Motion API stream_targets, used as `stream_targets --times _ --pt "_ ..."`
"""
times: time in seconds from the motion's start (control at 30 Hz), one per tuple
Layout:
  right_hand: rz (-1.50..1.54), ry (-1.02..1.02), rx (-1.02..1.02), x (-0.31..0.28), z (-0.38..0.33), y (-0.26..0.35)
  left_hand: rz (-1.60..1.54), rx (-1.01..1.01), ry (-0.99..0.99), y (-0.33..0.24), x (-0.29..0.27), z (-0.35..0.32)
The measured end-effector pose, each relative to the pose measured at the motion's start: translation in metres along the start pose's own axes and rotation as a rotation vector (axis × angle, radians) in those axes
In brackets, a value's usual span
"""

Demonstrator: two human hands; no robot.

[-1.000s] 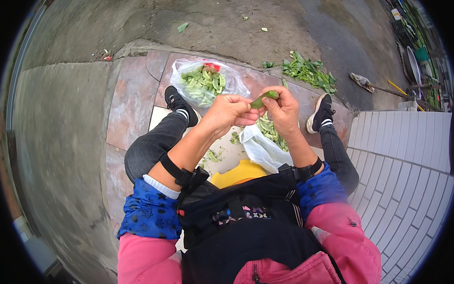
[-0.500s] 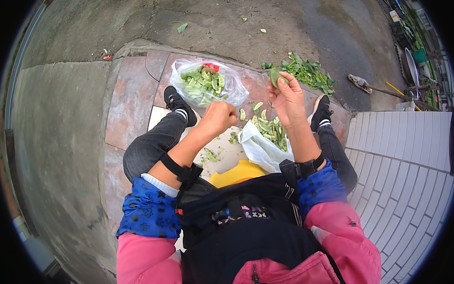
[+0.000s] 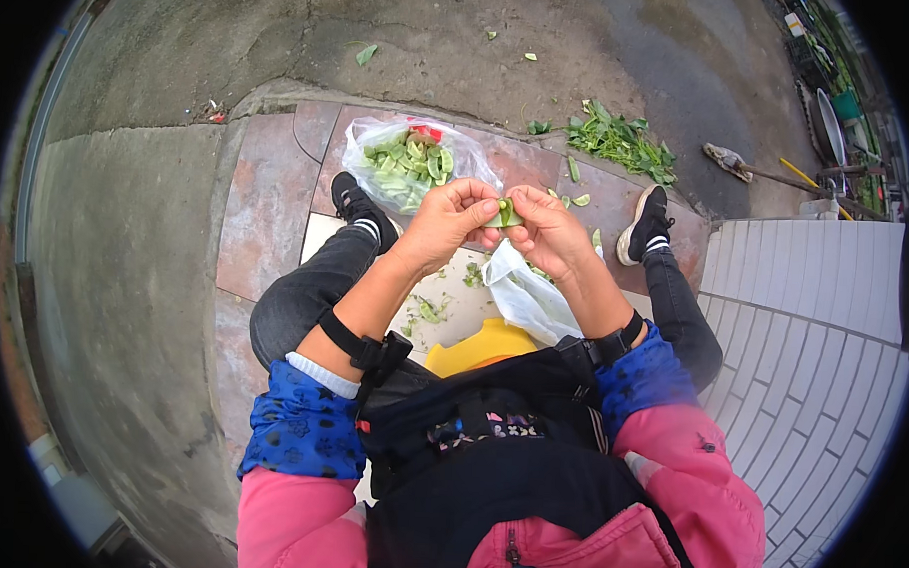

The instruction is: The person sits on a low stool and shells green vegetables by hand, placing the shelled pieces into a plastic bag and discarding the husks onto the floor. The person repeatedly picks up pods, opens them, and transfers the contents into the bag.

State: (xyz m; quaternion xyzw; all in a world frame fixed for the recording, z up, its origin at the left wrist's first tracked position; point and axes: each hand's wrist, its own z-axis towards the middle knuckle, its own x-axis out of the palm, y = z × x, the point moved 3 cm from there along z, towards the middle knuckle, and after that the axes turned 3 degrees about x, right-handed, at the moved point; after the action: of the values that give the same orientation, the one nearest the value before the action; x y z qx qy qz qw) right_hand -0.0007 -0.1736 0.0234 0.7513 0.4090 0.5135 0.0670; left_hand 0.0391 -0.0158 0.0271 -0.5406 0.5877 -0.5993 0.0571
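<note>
A grey concrete yard, cracked and darkly stained in patches, stretched beyond the clear plastic bag and off to its left. Well to the right of that bag was a surface of long white tiles with grey joints, and under the bag ran a strip of mottled pinkish-grey tiles, meeting a cream tile on the near side, littered with green scraps. The bag itself was crumpled, bulging with light-green pods (something red showed at its far side). A heap of leafy stalks lay to its right, and a whitish bag sat to its near right. Just off the bag's near right corner, both hands met in the air: the left hand pinched one end of a green pod between thumb and curled fingers, and the right hand pinched the other end likewise. The pod looked short and broad between the fingertips, pale green toward its lower edge and darker along the middle; whether it was split there, I could not tell.
</note>
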Motion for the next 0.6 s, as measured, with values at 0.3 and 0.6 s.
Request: stream_targets --times 0.3,0.6 --pt "0.636 -0.074 -0.035 -0.026 0.043 -0.033 -0.116 0.153 -0.118 0.000 -0.012 0.006" --pt "0.504 -0.214 -0.080 -0.063 0.061 -0.038 -0.285 0.116 -0.276 0.015 -0.044 0.011"
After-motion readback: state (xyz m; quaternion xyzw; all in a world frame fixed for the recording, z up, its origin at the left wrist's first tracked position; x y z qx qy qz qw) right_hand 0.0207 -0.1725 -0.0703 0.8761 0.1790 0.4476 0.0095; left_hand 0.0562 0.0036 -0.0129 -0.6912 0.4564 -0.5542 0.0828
